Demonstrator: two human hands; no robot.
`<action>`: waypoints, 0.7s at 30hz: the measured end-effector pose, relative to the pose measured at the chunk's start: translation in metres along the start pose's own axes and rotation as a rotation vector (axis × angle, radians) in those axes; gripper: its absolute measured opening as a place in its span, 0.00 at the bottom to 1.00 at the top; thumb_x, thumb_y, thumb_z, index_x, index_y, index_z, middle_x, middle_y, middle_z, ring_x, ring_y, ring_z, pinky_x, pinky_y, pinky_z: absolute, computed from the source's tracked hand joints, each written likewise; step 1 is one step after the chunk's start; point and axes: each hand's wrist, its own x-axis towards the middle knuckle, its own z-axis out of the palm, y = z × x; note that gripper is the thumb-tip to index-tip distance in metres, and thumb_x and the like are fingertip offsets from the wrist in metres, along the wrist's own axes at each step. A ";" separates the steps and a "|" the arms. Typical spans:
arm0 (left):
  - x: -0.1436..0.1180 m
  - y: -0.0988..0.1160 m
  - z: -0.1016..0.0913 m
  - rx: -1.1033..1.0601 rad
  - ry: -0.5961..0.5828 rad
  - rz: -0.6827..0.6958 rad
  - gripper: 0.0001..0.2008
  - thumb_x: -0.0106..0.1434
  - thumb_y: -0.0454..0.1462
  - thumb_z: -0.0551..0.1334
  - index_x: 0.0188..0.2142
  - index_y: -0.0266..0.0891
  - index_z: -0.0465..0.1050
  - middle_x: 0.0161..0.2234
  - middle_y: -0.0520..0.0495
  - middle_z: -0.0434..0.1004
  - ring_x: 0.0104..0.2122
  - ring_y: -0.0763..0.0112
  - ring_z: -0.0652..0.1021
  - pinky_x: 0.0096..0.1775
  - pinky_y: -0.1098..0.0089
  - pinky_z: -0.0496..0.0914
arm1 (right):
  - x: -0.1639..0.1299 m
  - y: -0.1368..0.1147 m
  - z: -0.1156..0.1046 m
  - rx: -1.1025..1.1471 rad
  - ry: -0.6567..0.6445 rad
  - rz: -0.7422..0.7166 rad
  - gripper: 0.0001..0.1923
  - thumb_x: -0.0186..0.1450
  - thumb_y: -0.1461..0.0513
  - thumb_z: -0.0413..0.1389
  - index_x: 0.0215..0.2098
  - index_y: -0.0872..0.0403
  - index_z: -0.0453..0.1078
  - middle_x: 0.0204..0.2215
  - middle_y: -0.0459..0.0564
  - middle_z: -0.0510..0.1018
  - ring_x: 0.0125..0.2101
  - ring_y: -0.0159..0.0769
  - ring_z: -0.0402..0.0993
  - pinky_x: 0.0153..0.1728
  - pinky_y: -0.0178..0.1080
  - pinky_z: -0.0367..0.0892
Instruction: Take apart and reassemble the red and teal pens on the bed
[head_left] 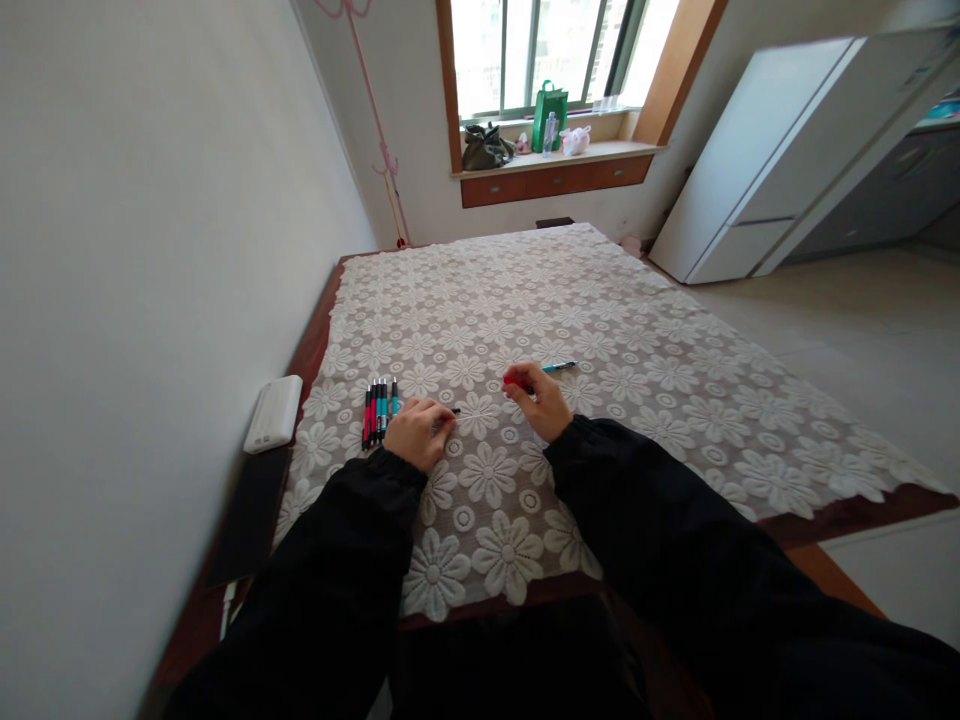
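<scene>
Nearby, on the lace tablecloth (637,330), right hand (541,402) is curled around a red pen (514,380); only the red end shows past the fingers. Just beyond that hand lies a teal pen (559,367), long axis running left-right, tip pointing away to the right, nearly touching the knuckles. Left hand (420,432) is closed loosely on a small dark piece (453,411), hard to identify. Left of that hand sits a row of pens (379,408), parallel, pointing away. Right hand is nearer the teal pen.

Both black-sleeved arms forward, left hand (418,430) curled knuckles-up, right hand (541,400) loosely closed
</scene>
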 end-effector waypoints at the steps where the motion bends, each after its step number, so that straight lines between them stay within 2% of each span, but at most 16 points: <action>1: 0.000 0.000 0.000 -0.003 0.010 -0.010 0.05 0.63 0.39 0.63 0.33 0.44 0.78 0.34 0.48 0.80 0.38 0.62 0.75 0.41 0.62 0.70 | 0.000 0.000 -0.001 -0.073 -0.022 -0.033 0.06 0.66 0.59 0.55 0.40 0.52 0.68 0.33 0.47 0.77 0.34 0.35 0.73 0.39 0.40 0.68; 4: 0.000 -0.001 0.000 -0.019 0.034 -0.034 0.05 0.64 0.39 0.62 0.35 0.44 0.77 0.34 0.48 0.81 0.38 0.61 0.75 0.41 0.61 0.70 | -0.001 -0.002 -0.004 -0.324 -0.107 -0.160 0.04 0.67 0.63 0.53 0.39 0.52 0.69 0.35 0.49 0.77 0.38 0.37 0.72 0.45 0.42 0.64; 7: 0.000 -0.003 0.001 -0.046 0.066 -0.031 0.05 0.64 0.39 0.62 0.34 0.44 0.77 0.33 0.48 0.81 0.37 0.61 0.75 0.40 0.62 0.70 | -0.002 -0.002 -0.005 -0.477 -0.216 -0.203 0.05 0.67 0.65 0.52 0.40 0.51 0.69 0.36 0.49 0.78 0.39 0.38 0.72 0.46 0.42 0.60; 10: 0.000 -0.003 0.002 -0.049 0.081 -0.026 0.06 0.64 0.39 0.61 0.35 0.44 0.77 0.33 0.48 0.81 0.36 0.62 0.75 0.39 0.62 0.70 | -0.002 0.000 -0.005 -0.522 -0.281 -0.188 0.06 0.66 0.66 0.53 0.40 0.51 0.69 0.38 0.49 0.78 0.40 0.38 0.72 0.45 0.41 0.59; 15: 0.000 -0.001 0.001 -0.029 0.095 -0.015 0.05 0.64 0.39 0.62 0.35 0.44 0.77 0.33 0.49 0.81 0.36 0.62 0.75 0.38 0.63 0.70 | -0.002 0.002 -0.003 -0.553 -0.320 -0.184 0.06 0.66 0.66 0.53 0.40 0.52 0.69 0.38 0.49 0.78 0.39 0.37 0.72 0.43 0.40 0.60; 21: 0.000 -0.001 0.003 -0.053 0.042 -0.015 0.04 0.64 0.38 0.63 0.35 0.44 0.77 0.34 0.49 0.81 0.37 0.62 0.75 0.40 0.62 0.70 | -0.003 0.001 -0.001 -0.515 -0.447 -0.235 0.05 0.67 0.64 0.54 0.41 0.53 0.71 0.37 0.50 0.78 0.38 0.37 0.72 0.41 0.38 0.63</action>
